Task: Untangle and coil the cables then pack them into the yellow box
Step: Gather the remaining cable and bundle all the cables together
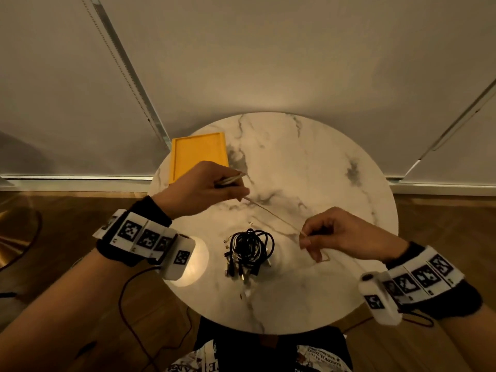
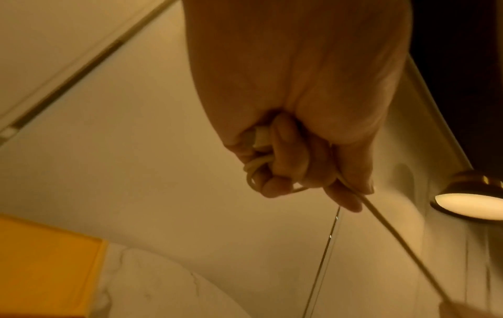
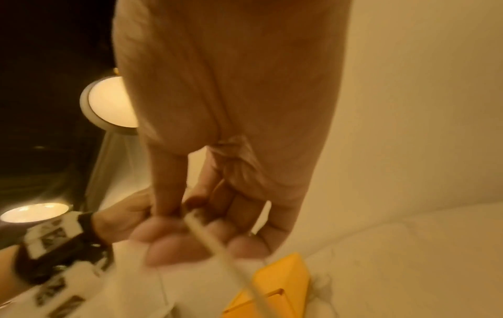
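A thin white cable (image 1: 271, 212) runs taut between my two hands above the round marble table (image 1: 335, 162). My left hand (image 1: 212, 187) grips several coiled loops of the white cable (image 2: 258, 150) in its curled fingers, just in front of the yellow box (image 1: 198, 154). My right hand (image 1: 319, 233) pinches the cable's other stretch (image 3: 215, 245) between thumb and fingers, and a short tail hangs below it. A tangled pile of black and white cables (image 1: 248, 251) lies on the table between my hands. Nothing lies in the yellow box (image 3: 283, 286).
The table stands against a pale wall, with wooden floor on both sides. A lit lamp (image 2: 471, 200) shows in the wrist views. A dark wire (image 1: 128, 299) hangs from my left wrist camera. My lap (image 1: 271, 353) is at the table's near edge.
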A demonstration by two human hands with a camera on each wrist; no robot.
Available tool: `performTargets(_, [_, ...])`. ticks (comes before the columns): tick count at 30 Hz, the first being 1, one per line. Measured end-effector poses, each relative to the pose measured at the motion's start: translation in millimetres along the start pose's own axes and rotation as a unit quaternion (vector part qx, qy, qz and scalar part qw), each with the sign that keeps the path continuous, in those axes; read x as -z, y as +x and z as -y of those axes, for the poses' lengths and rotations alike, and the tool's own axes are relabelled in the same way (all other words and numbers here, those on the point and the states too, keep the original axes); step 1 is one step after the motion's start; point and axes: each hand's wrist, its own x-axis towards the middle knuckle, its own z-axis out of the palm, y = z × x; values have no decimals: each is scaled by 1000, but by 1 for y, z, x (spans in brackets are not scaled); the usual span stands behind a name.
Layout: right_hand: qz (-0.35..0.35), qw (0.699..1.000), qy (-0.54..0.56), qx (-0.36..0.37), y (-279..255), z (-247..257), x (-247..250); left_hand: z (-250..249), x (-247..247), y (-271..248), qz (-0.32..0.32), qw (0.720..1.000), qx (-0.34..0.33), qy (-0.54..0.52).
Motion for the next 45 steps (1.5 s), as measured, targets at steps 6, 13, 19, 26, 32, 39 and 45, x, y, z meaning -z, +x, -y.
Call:
performTargets(6, [-260, 964, -4, 55, -7, 4, 24, -7, -15, -10, 245, 954, 64, -162])
performTargets(13, [-349, 931, -26, 109, -7, 14, 34, -22, -35, -11, 318, 842, 79, -429])
performTargets(19, [-371, 919, -19, 131, 7, 19, 34, -40, -47, -9, 377, 750, 34, -542])
performTargets(26, [-293, 947, -74, 107, 29, 12, 8, -54, -46, -4, 245, 668, -50, -701])
performTargets(32, [-175, 968, -136, 118, 40, 7, -51, -49, -55, 9, 49, 726, 2, -686])
performTargets(39, [-125, 956, -237, 121, 40, 17, -49, -27, -76, 15, 15, 983, -29, -181])
performTargets(45, [-79, 945, -304, 89, 41, 9, -48, -8, -75, 13, 29, 993, -8, 111])
